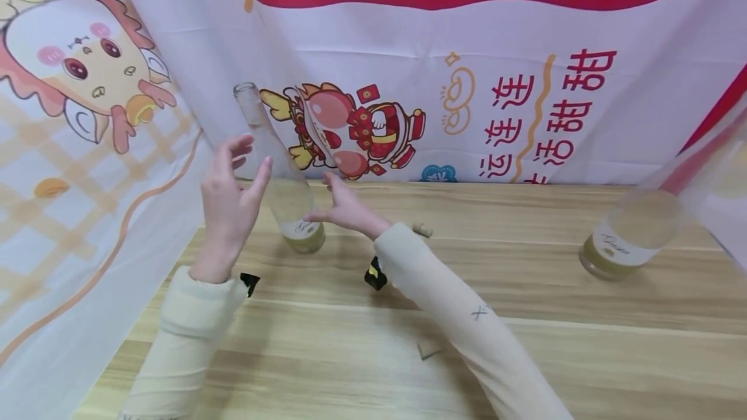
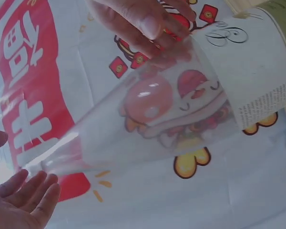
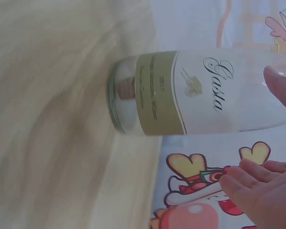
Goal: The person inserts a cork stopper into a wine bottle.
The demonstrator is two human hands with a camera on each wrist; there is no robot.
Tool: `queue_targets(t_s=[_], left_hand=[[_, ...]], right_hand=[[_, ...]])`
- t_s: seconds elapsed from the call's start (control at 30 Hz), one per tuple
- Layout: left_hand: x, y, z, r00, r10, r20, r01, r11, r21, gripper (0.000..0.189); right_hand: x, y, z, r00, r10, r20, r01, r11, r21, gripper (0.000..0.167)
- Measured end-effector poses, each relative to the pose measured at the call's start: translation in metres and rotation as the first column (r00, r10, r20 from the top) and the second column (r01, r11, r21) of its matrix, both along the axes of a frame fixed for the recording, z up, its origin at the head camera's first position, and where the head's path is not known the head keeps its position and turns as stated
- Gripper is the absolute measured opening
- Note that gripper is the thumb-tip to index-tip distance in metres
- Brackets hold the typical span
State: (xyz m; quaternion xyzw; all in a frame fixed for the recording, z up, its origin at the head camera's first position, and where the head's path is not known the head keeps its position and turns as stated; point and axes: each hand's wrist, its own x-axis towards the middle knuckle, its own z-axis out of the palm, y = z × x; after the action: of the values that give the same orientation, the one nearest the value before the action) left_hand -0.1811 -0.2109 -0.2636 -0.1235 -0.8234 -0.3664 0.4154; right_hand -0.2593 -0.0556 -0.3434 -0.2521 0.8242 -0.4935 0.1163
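Observation:
A tall clear glass bottle [image 1: 280, 180] stands on the wooden table, its white and green label [image 3: 200, 90] reading "Gasta". My left hand [image 1: 227, 206] is held beside its upper body, below the mouth, with thumb and fingers spread apart. Lower down, on the other side, my right hand [image 1: 350, 206] reaches toward the bottle near the label, thumb and fingers also spread. In the left wrist view, the left fingers [image 2: 31, 195] lie right at the bottle's narrow neck. A brown cork-like piece [image 3: 126, 88] shows through the glass of the base.
A second labelled bottle [image 1: 630, 238] stands at the right of the table [image 1: 525, 329]. Small black pieces [image 1: 376, 274] lie near both sleeves. Cork-coloured bits [image 1: 423, 231] sit by the right forearm. A printed cloth [image 1: 397, 31] hangs behind and at the left.

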Motion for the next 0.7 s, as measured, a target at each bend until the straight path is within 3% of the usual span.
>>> queue_targets(t_s=[0.17, 0.3, 0.5, 0.7], left_hand=[[-0.01, -0.009, -0.007, 0.995, 0.026, 0.097, -0.032, 0.998, 0.053, 0.055], [-0.021, -0.013, -0.017, 0.977, 0.012, 0.212, -0.03, 0.996, 0.079, 0.065], [-0.033, -0.013, -0.03, 0.932, -0.089, 0.352, 0.016, 0.979, 0.204, 0.073], [-0.041, -0.008, -0.037, 0.889, -0.201, 0.411, 0.049, 0.935, 0.352, 0.073]], right_hand=[[0.001, -0.009, -0.006, 0.998, -0.017, 0.057, 0.02, 0.998, -0.067, 0.099], [0.002, -0.015, -0.012, 0.995, -0.028, 0.094, 0.037, 0.995, -0.096, 0.101], [0.003, -0.023, -0.022, 0.988, -0.04, 0.151, 0.061, 0.988, -0.142, 0.1], [0.003, -0.029, -0.032, 0.984, -0.004, 0.18, 0.04, 0.98, -0.193, 0.104]])
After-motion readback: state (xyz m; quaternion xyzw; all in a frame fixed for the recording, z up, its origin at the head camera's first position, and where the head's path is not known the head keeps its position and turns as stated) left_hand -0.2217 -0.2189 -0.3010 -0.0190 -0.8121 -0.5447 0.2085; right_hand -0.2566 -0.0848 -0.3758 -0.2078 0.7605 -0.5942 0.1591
